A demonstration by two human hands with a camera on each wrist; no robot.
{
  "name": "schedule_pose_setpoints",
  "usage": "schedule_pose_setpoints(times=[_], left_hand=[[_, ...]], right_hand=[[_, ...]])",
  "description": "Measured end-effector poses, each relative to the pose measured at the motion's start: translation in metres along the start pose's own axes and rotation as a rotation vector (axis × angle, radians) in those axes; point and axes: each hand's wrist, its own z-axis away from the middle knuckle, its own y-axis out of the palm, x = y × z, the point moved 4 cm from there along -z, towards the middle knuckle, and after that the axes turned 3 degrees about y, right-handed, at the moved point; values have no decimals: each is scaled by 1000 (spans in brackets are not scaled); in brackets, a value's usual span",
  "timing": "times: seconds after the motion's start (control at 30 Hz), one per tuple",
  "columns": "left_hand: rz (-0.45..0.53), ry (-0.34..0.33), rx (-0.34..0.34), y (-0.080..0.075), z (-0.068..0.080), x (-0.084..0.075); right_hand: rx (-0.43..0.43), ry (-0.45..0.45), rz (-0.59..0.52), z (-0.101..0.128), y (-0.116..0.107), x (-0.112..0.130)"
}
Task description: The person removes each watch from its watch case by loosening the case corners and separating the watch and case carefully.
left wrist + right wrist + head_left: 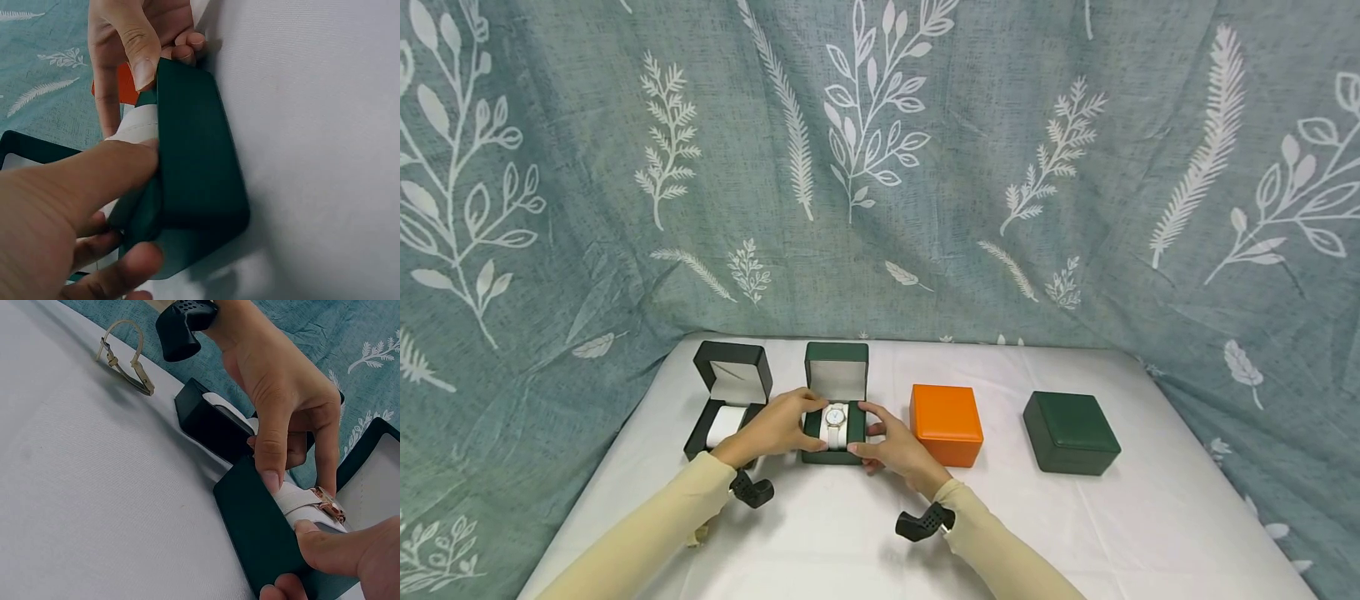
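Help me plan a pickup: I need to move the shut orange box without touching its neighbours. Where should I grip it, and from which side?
Grip the orange box by its left and right walls, coming down from above. It sits shut and flat on the white table, its sides look straight, and a gap shows between it and the shut green box.

A makeshift staging setup: a teal leaf-printed fabric backdrop (970,167) hangs behind a white cloth-covered tabletop (1150,533) displaying square leatherette gift boxes (1071,432).

Watch (835,417) dial too small to read; strap ends hidden in green box (832,454); left hand (56,206) blurred, cut by left wrist frame edge; black box (718,433) base partly behind forearm
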Motion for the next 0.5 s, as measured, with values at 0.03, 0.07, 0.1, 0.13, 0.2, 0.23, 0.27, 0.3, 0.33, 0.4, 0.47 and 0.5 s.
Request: schedule_pose_setpoints(times=[0.03, 0.07, 0.1, 0.13, 0.2, 0.23, 0.27, 0.3, 0.33, 0.4, 0.47, 0.5], left_hand=[[-1, -10, 8, 0, -1, 0], [0, -20, 17, 0, -2, -1], [0, -29, 22, 1, -2, -1], [-1, -35, 24, 1, -3, -1], [-10, -48, 27, 1, -4, -1], [-15, -54, 28, 1, -4, -1], [-22, -60, 29, 1, -4, 0], [-27, -65, 31, 1, -5, 0], [-31, -68, 34, 1, -5, 0], [-37, -75, 45, 1, -6, 1], [-35, -76, 54, 1, -7, 2], [-34, -73, 59, 1, -7, 2]], right_hand=[[1, 0, -2, 0, 0, 0], [1, 0, -3, 0, 0, 0], [1, 0, -5, 0, 0, 0], [1, 0, -7, 0, 0, 0], [-2, 1, -9, 0, 0, -1], [-3, 2, -10, 0, 0, -1], [-4, 2, -10, 0, 0, -1], [-5, 2, -11, -1, 0, -1], [-5, 3, -10, -1, 0, -1], [-4, 5, -9, -1, 0, -2], [-4, 3, -7, -1, 0, -1], [-6, 4, -7, 0, 0, -1]])
